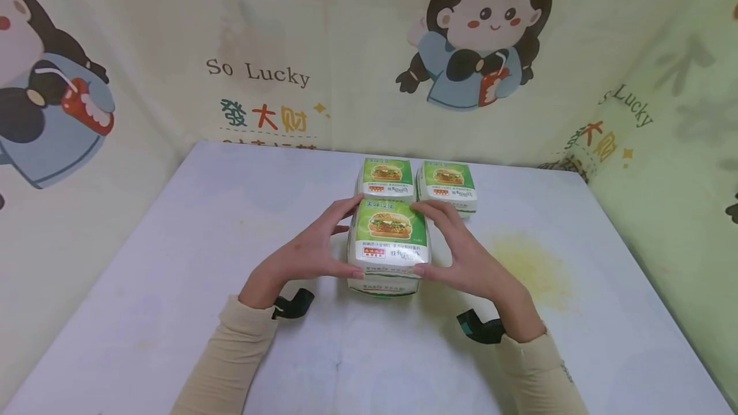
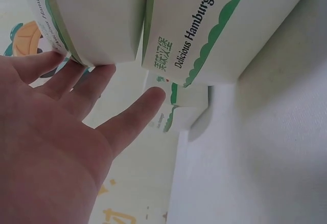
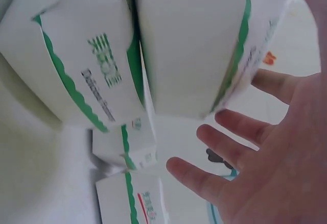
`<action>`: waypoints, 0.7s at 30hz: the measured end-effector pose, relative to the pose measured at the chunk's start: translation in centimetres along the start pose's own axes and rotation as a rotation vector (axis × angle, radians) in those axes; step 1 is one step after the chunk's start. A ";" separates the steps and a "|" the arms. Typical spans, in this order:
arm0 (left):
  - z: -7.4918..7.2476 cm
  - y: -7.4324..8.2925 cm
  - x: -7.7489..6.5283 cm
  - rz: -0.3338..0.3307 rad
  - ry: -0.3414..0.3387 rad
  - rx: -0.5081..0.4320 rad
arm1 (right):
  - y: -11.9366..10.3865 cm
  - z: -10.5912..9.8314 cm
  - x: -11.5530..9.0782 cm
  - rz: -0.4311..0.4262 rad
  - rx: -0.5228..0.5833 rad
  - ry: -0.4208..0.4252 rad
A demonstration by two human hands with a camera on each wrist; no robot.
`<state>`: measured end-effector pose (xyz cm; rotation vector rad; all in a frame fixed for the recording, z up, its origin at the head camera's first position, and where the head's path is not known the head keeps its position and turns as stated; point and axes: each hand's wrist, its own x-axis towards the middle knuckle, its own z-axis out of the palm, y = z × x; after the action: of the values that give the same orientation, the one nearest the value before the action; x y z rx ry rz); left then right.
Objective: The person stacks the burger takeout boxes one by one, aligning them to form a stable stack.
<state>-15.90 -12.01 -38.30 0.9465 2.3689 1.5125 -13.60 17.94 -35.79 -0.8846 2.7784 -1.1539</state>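
Note:
Between both hands is a green and white hamburger box (image 1: 392, 229) with a burger picture on its lid. My left hand (image 1: 308, 245) grips its left side, thumb at the near edge and fingers toward the far corner. On the opposite side my right hand (image 1: 469, 258) grips it the same way. Directly beneath shows a second hamburger box (image 1: 383, 287), mostly hidden from above. In the left wrist view the held box's underside (image 2: 94, 20) sits close over the lower box (image 2: 204, 35), with a narrow gap at their edges.
Just behind stand two more hamburger boxes, one on the left (image 1: 387, 175) and one on the right (image 1: 447, 178), side by side. They rest on a white table (image 1: 173, 287). A printed cloth (image 1: 357, 50) hangs along the back and sides.

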 end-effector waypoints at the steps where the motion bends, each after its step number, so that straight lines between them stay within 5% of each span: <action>1: 0.0 0.0 0.0 0.002 0.000 0.001 | 0.2 -0.2 0.0 -0.010 0.009 0.005; 9: -0.1 -0.1 -0.1 -0.002 -0.002 -0.004 | 2.4 -1.7 -0.1 -0.065 0.033 0.090; 21: -0.2 -0.1 -0.1 -0.007 -0.004 0.009 | 4.9 -3.8 0.8 -0.006 0.062 0.182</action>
<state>-15.96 -12.23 -38.37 0.9418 2.3757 1.4974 -17.50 22.77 -36.05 -0.8219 2.8626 -1.3792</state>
